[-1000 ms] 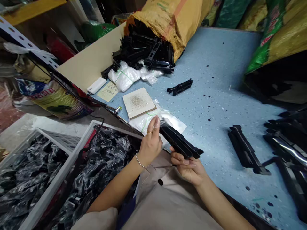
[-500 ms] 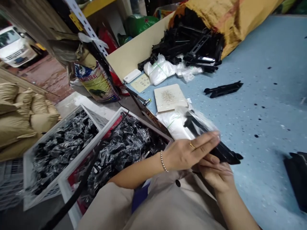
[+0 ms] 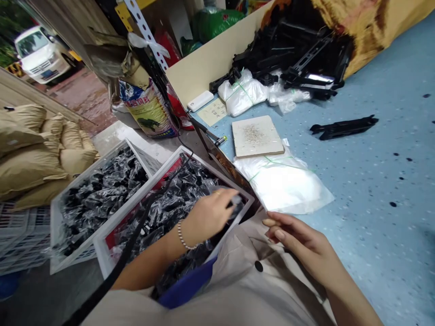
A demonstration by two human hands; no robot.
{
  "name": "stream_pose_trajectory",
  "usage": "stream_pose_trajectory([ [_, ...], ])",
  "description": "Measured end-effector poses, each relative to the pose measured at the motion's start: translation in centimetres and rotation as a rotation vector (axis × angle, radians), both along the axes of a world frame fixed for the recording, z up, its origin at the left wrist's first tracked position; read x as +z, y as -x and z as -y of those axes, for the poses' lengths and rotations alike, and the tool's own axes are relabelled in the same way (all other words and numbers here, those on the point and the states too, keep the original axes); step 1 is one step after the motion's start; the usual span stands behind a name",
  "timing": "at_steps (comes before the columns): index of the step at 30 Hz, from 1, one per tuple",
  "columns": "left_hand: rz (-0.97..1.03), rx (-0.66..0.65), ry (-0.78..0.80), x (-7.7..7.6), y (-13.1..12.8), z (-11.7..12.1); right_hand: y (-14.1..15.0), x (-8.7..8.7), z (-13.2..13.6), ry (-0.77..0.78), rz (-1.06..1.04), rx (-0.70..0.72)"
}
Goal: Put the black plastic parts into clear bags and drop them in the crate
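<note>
My left hand (image 3: pixel 210 218) hangs over the nearer white crate (image 3: pixel 249 199). Its fingers are curled round a black plastic part in a clear bag (image 3: pixel 235 199); the hand hides most of it, and motion blurs the fingers. Below lie many black parts (image 3: pixel 170 203) in clear bags. In front of my body, by the table edge, my right hand (image 3: pixel 295 235) is empty with loosely bent fingers apart. A stack of clear plastic bags (image 3: pixel 288 185) tied with green string lies just beyond it, under the edge of a pale square board (image 3: pixel 256 136) with small crumbs on top.
One loose black part (image 3: pixel 345 127) lies on the blue table (image 3: pixel 367 181). Behind it, black parts (image 3: pixel 288 50) spill from an orange sack (image 3: pixel 374 31). A second crate (image 3: pixel 56 226) of bagged parts stands left. A black cable (image 3: pixel 125 253) crosses in front of the crates.
My left hand has moved left from the table to above the crate, taking the bagged black part away from my right hand. My right hand has drawn back slightly left, now empty.
</note>
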State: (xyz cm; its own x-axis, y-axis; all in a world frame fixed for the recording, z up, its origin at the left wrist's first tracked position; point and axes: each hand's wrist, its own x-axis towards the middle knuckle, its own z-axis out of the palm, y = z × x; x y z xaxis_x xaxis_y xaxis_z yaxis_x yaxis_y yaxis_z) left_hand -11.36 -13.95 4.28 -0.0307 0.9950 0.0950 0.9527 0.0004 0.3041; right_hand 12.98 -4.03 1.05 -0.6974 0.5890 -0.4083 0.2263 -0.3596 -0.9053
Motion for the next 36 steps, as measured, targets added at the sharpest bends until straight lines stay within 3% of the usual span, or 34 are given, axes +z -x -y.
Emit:
stream_pose_trajectory([
  [2,-0.088,0.261,0.243,-1.7,4.4,1.7,-0.1,-0.5,-0.2,0.049,0.014,-0.073],
  [4,-0.138,0.597,0.525,-4.4,8.9,3.1,-0.4,-1.3,-0.5,0.098,0.018,-0.175],
  [6,-0.161,0.765,0.661,-7.4,12.4,4.3,-0.6,-2.1,-0.8,0.131,0.010,-0.250],
  [10,-0.104,0.805,0.887,-12.7,14.7,6.1,-1.5,-3.3,-0.8,0.124,0.013,-0.283],
  [14,-0.006,0.708,1.027,-15.4,13.3,5.7,-4.5,-3.2,-0.9,-0.013,0.106,-0.361],
  [16,0.045,0.622,1.064,-15.3,12.4,4.4,-7.3,-2.7,-1.4,-0.165,0.221,-0.416],
  [18,0.104,0.493,1.077,-14.2,11.3,2.6,-10.6,-2.1,-2.4,-0.432,0.412,-0.485],
  [20,0.176,0.327,1.075,-12.1,9.5,0.5,-13.9,-1.5,-3.5,-0.770,0.708,-0.545],
  [22,0.296,0.150,1.035,-9.2,6.9,-1.8,-16.3,-1.1,-4.2,-0.980,1.064,-0.518],
  [23,0.378,0.067,0.983,-7.8,5.2,-3.0,-16.9,-1.1,-4.4,-0.991,1.230,-0.464],
  [25,0.547,-0.054,0.716,-5.2,1.0,-5.4,-17.1,-1.4,-4.5,-0.901,1.444,-0.342],
  [27,0.480,-0.085,0.349,-3.9,-3.6,-7.6,-16.7,-1.7,-4.3,-0.823,1.487,-0.276],
  [29,0.263,-0.106,0.089,-4.0,-7.5,-9.6,-16.6,-1.8,-3.9,-0.786,1.429,-0.269],
  [32,0.014,-0.179,0.064,-5.3,-10.1,-11.9,-18.1,-1.3,-3.4,-0.808,1.304,-0.306],
  [34,0.018,-0.211,0.150,-5.9,-9.7,-13.0,-19.7,-0.9,-3.5,-0.912,1.256,-0.275],
  [36,0.132,-0.202,0.245,-5.8,-8.7,-13.8,-20.8,-0.6,-4.3,-1.049,1.230,-0.151],
])
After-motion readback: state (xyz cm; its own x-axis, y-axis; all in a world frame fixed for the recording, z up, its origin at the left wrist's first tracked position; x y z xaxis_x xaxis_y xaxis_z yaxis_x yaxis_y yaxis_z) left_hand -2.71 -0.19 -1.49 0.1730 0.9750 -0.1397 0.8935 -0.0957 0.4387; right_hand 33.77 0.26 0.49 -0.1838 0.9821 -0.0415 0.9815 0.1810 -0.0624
